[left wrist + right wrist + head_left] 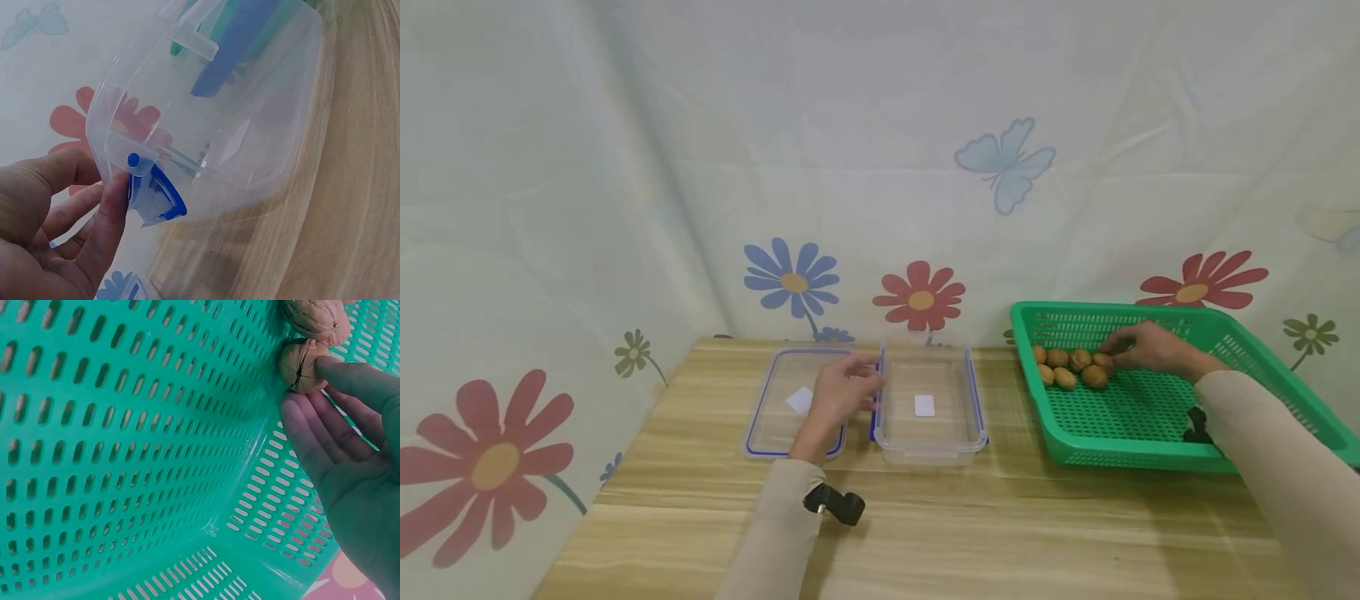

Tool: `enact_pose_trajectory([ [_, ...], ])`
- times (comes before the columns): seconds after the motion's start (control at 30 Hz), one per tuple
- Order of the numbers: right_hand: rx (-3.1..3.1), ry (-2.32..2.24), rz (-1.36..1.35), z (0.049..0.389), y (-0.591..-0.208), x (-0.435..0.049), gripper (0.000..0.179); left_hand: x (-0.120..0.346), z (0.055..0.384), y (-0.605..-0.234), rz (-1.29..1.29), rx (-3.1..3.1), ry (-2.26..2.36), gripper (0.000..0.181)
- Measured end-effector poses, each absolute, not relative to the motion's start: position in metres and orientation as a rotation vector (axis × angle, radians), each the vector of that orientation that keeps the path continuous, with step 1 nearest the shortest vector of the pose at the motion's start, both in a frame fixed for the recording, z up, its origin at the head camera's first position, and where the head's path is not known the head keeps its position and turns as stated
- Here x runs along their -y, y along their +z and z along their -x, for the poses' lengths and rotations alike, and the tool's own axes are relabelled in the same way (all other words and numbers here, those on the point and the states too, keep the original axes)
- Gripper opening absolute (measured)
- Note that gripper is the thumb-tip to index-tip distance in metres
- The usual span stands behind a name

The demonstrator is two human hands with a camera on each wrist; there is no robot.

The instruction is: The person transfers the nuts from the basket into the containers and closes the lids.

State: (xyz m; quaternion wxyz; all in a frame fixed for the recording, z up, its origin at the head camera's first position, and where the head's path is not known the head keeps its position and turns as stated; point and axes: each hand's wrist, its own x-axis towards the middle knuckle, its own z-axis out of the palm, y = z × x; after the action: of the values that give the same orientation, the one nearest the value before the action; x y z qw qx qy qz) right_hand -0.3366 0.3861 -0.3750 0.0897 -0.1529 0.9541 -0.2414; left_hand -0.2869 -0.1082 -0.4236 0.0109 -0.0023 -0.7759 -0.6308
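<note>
A clear plastic food container (925,433) stands on the wooden table. At its left side my left hand (842,392) holds the edge, thumb and fingertips at the rim and the blue latch (165,200). Flat on the table to the left lies the container's clear lid (767,425) with a blue seal, partly behind that hand. Inside the green basket (1120,454), my right hand (1150,348) pinches a walnut (300,365) between thumb and fingers. More walnuts (1063,378) sit together at the basket's left end, one right beside the pinched one (319,319).
White labels lie in the container (924,406) and on the lid (801,400). A flowered curtain (850,167) hangs right behind the table (925,533). The basket's raised walls surround the right hand.
</note>
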Motion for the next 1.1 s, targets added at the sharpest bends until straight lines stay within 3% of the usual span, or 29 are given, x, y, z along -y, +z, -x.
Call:
enact_pose_trajectory([
  [0.47,-2.885,-0.758,0.41,0.334,-0.367,-0.39,0.036,0.108,0.282,-0.422,0.024,2.414,-1.963,0.038],
  [1.1,-2.974,-0.831,0.453,0.317,-0.317,-0.364,0.044,0.11,0.285,-0.423,0.042,2.393,-2.004,0.038],
])
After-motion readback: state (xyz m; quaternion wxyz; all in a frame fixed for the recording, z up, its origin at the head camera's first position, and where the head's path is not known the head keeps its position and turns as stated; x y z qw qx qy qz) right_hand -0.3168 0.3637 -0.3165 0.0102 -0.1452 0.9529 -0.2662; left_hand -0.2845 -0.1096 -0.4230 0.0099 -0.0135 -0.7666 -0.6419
